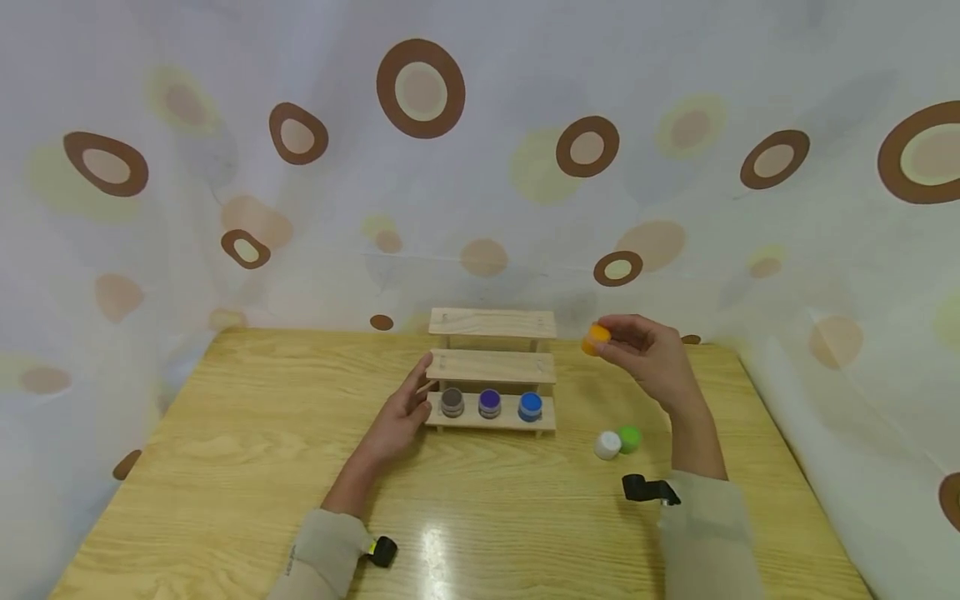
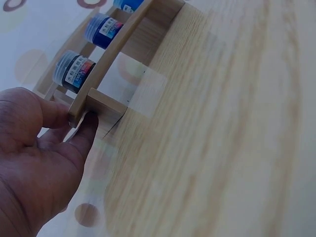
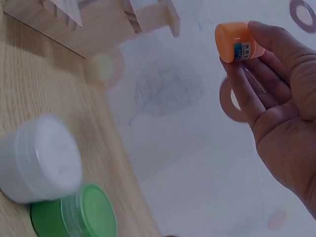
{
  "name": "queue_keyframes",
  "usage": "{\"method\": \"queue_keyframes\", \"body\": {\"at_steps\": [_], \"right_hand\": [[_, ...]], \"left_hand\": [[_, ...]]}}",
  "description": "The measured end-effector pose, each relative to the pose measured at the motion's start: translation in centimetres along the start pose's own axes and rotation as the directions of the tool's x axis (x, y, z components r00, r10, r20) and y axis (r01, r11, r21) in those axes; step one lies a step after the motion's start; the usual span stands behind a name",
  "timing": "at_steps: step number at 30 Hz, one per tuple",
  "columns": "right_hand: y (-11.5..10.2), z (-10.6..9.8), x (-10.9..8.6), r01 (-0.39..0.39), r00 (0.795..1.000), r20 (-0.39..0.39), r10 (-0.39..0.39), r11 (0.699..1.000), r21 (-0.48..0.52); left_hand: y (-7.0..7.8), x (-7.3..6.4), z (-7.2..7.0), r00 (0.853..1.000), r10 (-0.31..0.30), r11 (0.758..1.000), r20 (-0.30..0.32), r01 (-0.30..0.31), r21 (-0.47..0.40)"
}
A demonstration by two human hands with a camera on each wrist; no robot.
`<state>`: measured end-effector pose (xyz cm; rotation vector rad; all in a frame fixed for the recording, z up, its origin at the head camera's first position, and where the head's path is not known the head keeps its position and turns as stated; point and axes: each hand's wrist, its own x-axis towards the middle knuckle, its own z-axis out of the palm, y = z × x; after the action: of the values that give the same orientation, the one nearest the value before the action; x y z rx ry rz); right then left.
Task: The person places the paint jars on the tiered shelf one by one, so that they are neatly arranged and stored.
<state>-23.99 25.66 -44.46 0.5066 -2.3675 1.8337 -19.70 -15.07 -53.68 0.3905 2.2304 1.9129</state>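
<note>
A three-step wooden display rack (image 1: 491, 367) stands at the back of the table. My left hand (image 1: 397, 421) grips its left end, with thumb and fingers about the end of the lowest step in the left wrist view. On that step sit paint jars in a row: a dark brown or black jar (image 1: 452, 403), a purple-looking one (image 1: 490, 404) and a blue one (image 1: 530, 407). Right of the rack and above the table, my right hand (image 1: 648, 358) pinches a small orange paint jar (image 3: 234, 43) between thumb and fingertips.
A white jar (image 1: 607, 445) and a green jar (image 1: 629, 438) stand close together on the wooden table (image 1: 300, 400), right of the rack. A patterned sheet (image 1: 480, 167) hangs behind the table and along its sides.
</note>
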Motion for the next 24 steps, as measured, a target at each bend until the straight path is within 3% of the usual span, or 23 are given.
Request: {"method": "queue_keyframes", "body": {"at_steps": [5, 15, 24], "right_hand": [[-0.5, 1.3, 1.5, 0.009, 1.000, 0.017, -0.008, 0.999, -0.041], [-1.7, 4.2, 4.0, 0.037, 0.999, 0.032, -0.038, 0.999, 0.012], [-2.6, 8.3, 6.4, 0.024, 0.997, 0.079, -0.021, 0.999, -0.033]], "left_hand": [[0.0, 0.0, 0.0, 1.000, 0.009, 1.000, -0.001, -0.009, 0.009], [0.1, -0.1, 0.1, 1.000, 0.019, 1.000, 0.003, -0.019, 0.013], [-0.2, 0.1, -0.1, 1.000, 0.027, 0.999, 0.004, -0.027, 0.017]]}}
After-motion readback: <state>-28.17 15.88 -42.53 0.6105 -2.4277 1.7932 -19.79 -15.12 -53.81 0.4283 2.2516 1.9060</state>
